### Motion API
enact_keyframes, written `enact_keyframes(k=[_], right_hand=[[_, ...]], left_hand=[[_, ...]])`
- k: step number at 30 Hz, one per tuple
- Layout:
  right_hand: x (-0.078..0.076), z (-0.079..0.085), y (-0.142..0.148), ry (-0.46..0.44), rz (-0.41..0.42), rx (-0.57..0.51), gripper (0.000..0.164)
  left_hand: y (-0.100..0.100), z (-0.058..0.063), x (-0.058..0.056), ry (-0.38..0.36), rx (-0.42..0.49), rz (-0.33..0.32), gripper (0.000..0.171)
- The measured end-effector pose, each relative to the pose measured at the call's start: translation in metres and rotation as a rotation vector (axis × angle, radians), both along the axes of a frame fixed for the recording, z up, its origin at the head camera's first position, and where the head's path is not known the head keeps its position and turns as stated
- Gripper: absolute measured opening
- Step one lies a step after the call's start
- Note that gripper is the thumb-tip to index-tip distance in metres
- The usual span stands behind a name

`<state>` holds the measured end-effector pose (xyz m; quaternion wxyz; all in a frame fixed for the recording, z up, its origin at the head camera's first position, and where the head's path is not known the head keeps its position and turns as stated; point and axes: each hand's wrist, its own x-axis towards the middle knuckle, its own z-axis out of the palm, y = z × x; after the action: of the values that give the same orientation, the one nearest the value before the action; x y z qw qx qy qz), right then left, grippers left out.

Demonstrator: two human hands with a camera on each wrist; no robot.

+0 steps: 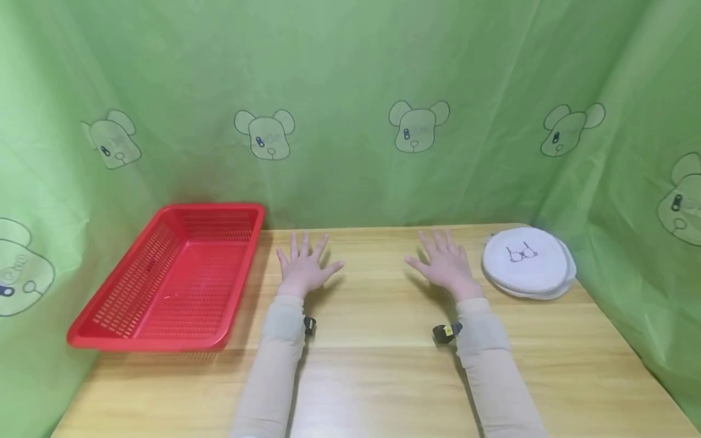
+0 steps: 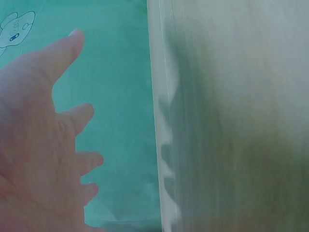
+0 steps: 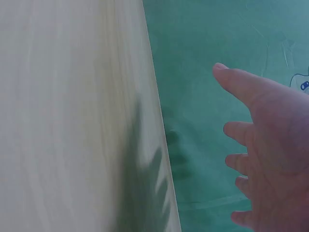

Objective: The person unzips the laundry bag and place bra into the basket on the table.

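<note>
My left hand [image 1: 303,269] is held out over the wooden table [image 1: 372,377] with its fingers spread, and nothing is in it. A red plastic basket [image 1: 234,328] with slotted walls stands to its left. To the right, my other hand [image 1: 445,264] is also spread and holds nothing. Beyond it on the right lies a small stack of round white cloth pieces [image 1: 526,274]; the top one bears a drawing of glasses. Both wrist views show the palm side of a hand, the left [image 2: 34,140] and the right [image 3: 282,150], with shadows falling on the table.
A green curtain [image 1: 339,188] printed with bear heads encloses the table at the back and both sides. Small black devices sit at the left wrist [image 1: 310,326] and the right wrist [image 1: 443,333]. The basket takes up the table's left side.
</note>
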<state>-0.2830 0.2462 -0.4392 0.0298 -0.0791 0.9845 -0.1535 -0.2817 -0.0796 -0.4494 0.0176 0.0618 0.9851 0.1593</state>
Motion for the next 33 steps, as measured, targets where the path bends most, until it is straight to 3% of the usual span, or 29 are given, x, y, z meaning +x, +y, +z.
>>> enact_keyframes(k=[12,24,33], right_hand=[[-0.002,0.009,0.02,0.039,-0.012,0.032,0.088],[-0.001,0.015,0.048,0.043,-0.071,-0.009,0.097],[0.007,0.023,0.059,0.048,-0.07,0.0,0.096]], left_hand=[[0.006,0.004,-0.001,-0.001,0.057,-0.007,0.084],[0.029,0.006,0.0,-0.006,0.159,-0.084,0.081],[0.044,0.001,0.0,0.02,0.194,-0.111,0.08]])
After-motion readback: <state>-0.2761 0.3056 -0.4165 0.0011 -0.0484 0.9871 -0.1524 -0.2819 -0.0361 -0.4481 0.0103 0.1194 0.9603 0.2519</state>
